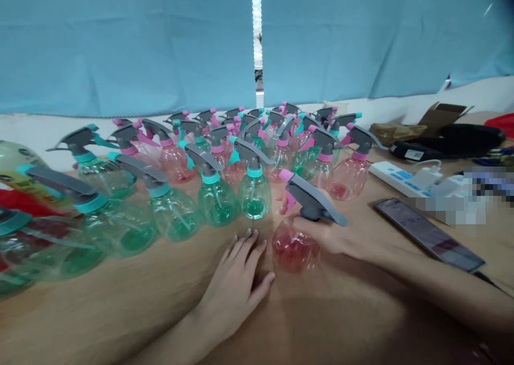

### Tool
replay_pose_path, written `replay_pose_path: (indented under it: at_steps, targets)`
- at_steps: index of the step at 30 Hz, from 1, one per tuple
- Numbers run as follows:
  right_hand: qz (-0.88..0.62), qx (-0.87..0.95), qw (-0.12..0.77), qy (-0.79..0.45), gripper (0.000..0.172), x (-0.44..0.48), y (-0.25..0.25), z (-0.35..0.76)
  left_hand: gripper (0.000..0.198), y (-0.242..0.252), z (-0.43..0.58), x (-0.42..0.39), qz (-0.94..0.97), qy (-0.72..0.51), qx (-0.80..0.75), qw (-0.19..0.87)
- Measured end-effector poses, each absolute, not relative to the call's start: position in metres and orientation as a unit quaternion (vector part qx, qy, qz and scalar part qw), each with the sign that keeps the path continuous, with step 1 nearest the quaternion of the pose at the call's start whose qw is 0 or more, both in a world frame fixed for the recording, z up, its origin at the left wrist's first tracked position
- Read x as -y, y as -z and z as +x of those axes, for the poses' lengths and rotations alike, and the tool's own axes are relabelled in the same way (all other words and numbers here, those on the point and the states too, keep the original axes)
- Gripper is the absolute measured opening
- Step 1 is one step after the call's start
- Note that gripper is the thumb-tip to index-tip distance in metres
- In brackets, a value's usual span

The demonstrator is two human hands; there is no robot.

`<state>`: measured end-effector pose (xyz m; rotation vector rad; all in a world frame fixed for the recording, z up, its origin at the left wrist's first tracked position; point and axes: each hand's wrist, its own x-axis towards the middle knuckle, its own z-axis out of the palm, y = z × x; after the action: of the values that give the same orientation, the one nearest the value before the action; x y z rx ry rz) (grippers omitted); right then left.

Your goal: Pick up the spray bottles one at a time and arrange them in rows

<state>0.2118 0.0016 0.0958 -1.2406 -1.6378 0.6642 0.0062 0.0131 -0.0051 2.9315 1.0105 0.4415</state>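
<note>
Pink spray bottle (295, 250): clear rose-tinted round body, grey trigger head, pink nozzle tip. Stands upright, base down on tan table (160, 301), nozzle aimed toward 10 o'clock. Right hand (331, 235) wraps its neck from 3 o'clock.

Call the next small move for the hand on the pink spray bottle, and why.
Likely nudge the pink spray bottle forward to close up with the green bottles. The right hand grips its neck, and it stands upright on the table, alone on the near side of that row. The left hand lies flat and empty beside it.
</note>
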Motion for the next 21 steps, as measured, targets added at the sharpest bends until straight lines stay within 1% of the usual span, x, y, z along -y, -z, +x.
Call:
replay_pose_path:
  at_steps: [5,11,21]
  targets:
    - [-0.495,0.677,0.462,-0.290,0.021,-0.004,-0.090,0.212,0.045,0.005,0.006,-0.013,0.936,-0.146,-0.320,0.004]
    - [-0.534,0.653,0.465,-0.270,0.017,-0.009,-0.071,0.213,0.044,0.008,0.005,-0.013,0.933,-0.165,-0.319,0.002]
    - [-0.511,0.653,0.497,-0.255,0.014,-0.008,-0.073,0.212,0.045,0.009,0.005,-0.014,0.931,-0.173,-0.321,0.017]
